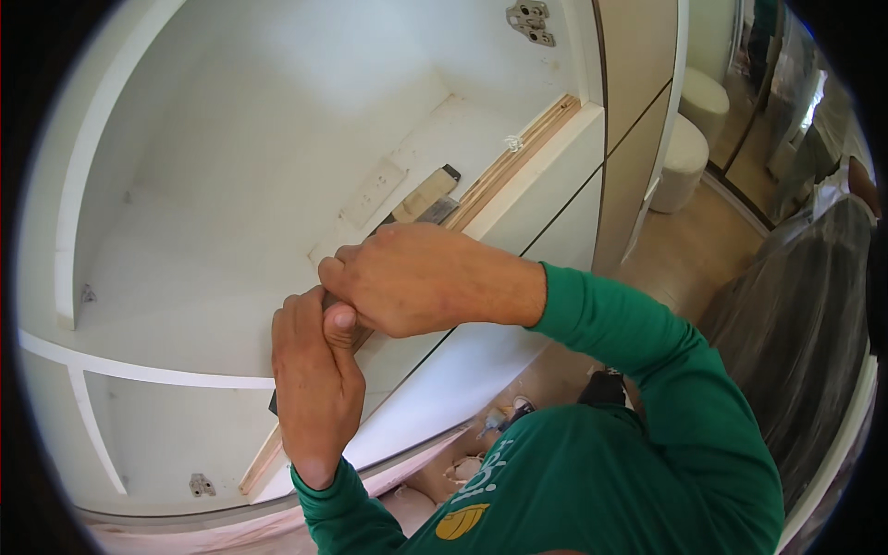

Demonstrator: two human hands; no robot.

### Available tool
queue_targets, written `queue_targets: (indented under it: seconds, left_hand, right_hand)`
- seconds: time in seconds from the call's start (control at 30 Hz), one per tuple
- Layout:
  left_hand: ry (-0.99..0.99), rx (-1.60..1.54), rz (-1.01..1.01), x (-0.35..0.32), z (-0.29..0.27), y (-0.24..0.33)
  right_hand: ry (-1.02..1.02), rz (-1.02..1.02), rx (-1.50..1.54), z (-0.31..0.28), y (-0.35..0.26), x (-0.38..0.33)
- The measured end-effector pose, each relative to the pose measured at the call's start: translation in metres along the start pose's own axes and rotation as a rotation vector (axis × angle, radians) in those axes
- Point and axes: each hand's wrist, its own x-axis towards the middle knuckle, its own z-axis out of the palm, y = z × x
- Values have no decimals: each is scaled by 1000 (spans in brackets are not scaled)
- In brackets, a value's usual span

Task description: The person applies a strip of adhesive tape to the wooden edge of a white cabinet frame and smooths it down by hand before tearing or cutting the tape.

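Note:
Along the cabinet's front edge, my right hand (407, 277) is closed, palm down, with its fingers curled beside my left thumb. My left hand (314, 388) is closed too, lower and to the left, its knuckles touching the right. Between them shows a sliver of something dark, mostly covered by the fingers. A dark corner (273, 402) sticks out left of my left hand; I cannot tell whether it belongs to the same thing. Beyond my right hand lies a beige tool with a black end (425, 196), partly hidden. Both hands are over a wooden strip (513, 157).
The white cabinet (250, 139) has metal hinges (530, 23) on its sides, a lower hinge (202, 485) and a divider (139, 367). A clear plastic piece (373, 192) lies inside. At right stand white round stools (680, 162) and a plastic-covered bulk (777, 305).

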Motion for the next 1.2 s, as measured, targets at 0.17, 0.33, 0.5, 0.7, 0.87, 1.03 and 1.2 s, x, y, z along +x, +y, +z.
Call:
queue_targets:
  seconds: [0.17, 0.33, 0.5, 0.7, 0.87, 1.03, 1.2]
  left_hand:
    - [49, -35, 33, -3, 9, -4]
    - [96, -42, 70, 4, 17, -8]
    - [68, -65, 25, 4, 21, -8]
    - [-33, -53, 50, 1, 10, -6]
    - [18, -51, 108, 6, 21, -6]
    - [-58, 32, 43, -1, 15, 0]
    - [-99, 39, 47, 1, 14, 1]
  right_hand:
    - [33, -9, -4, -2, -1, -3]
    - [15, 35, -57, -5, 1, -2]
    - [-59, 95, -114, -6, -2, 1]
    - [-75, 6, -84, -10, 4, -1]
    - [-50, 36, -103, -14, 8, -9]
    - [-89, 32, -101, -10, 2, -5]
    - [-58, -4, -87, -9, 7, -8]
